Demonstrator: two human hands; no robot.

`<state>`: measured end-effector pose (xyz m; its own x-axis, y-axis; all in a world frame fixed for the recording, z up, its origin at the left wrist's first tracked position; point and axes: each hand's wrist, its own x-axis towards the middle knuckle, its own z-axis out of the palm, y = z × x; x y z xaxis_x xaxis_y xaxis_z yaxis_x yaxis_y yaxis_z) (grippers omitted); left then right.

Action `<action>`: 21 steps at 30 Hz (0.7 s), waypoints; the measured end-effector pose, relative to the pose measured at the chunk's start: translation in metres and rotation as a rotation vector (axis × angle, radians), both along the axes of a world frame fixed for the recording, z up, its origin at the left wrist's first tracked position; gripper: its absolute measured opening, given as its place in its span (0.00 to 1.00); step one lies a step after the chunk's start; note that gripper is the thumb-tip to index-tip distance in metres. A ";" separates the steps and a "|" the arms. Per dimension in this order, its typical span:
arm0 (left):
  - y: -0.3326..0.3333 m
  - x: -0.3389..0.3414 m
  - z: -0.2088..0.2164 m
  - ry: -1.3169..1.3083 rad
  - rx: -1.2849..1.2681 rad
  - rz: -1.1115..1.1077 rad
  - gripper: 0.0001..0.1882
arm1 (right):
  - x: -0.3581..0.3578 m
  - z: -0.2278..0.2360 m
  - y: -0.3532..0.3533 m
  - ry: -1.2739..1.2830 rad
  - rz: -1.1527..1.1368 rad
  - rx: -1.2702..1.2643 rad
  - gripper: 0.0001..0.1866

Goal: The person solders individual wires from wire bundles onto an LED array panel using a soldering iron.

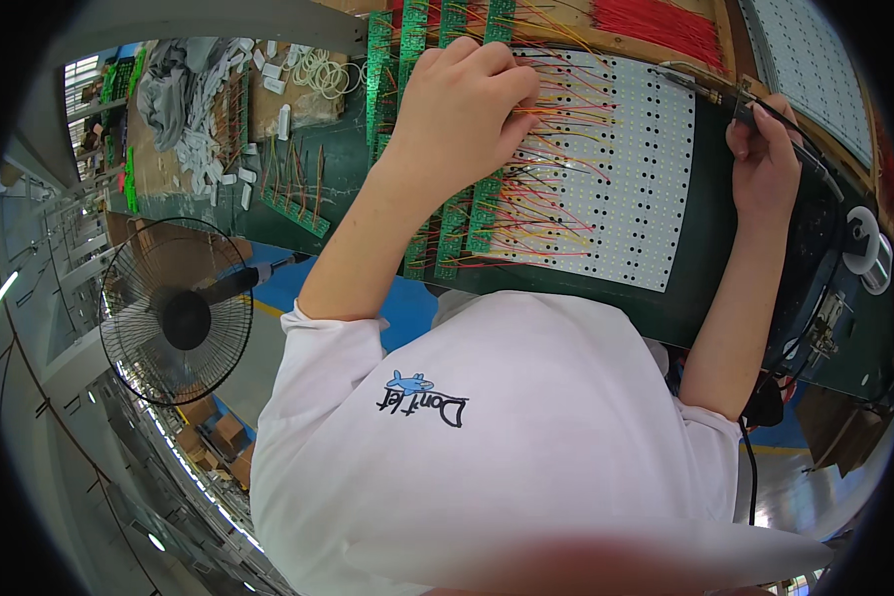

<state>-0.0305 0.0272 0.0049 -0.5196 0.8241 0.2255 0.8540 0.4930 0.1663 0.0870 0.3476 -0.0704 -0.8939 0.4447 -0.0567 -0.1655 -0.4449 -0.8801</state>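
Note:
My right hand (768, 159) grips a soldering iron (733, 102) by its dark handle. The iron's metal tip points left, above the far right corner of a white LED panel (646, 179) dotted with small pads and black holes. Long green circuit boards (484, 214) lie side by side along the panel's left part, with red, yellow and black wires (556, 214) fanning out over it. My left hand (467, 114) rests over these boards, fingers curled and thumb drawn in among the wires. What its fingertips pinch is hidden.
Red wires (661, 25) fill a wooden tray at the far edge. A solder spool (869, 250) stands at the right, near another LED panel (815, 65). Leftward lie a loose wired board (296, 213), small white parts (273, 79) and grey cloth (169, 89). A fan (179, 313) stands beside the table.

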 end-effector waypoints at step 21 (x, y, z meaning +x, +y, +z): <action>-0.005 -0.019 -0.005 -0.032 0.069 -0.194 0.08 | -0.002 0.002 -0.004 -0.017 -0.034 0.026 0.05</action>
